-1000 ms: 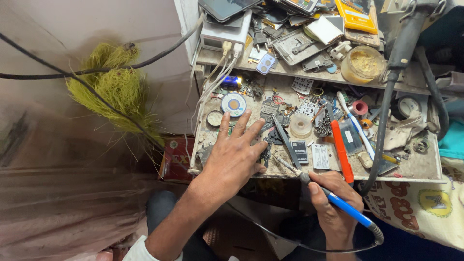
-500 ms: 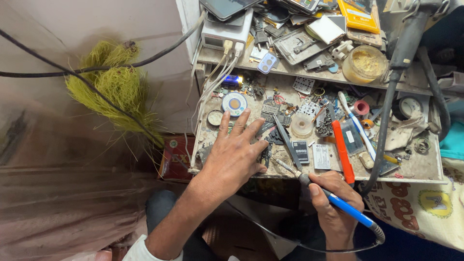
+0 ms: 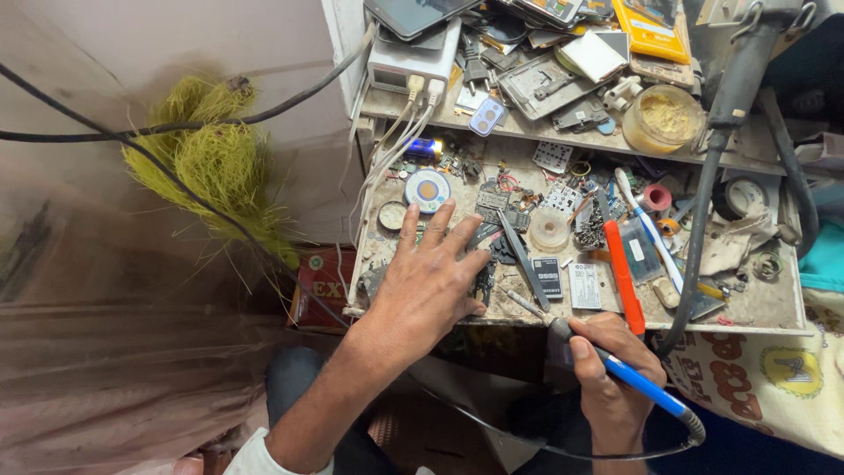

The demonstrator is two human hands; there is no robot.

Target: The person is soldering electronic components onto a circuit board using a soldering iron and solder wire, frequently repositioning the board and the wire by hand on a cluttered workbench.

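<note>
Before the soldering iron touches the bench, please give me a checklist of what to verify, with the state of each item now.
1. Right hand has a firm grip on the blue-handled soldering iron: ok.
2. Iron tip is over the bench edge, pointing toward the left hand: ok.
3. Left hand lies flat on the workbench, fingers spread: ok.
4. What the left hand pins down: cannot tell, the palm hides it.
5. Left fingers away from the tip: not ok, they look close.
6. Iron cord hangs free below: ok.
</note>
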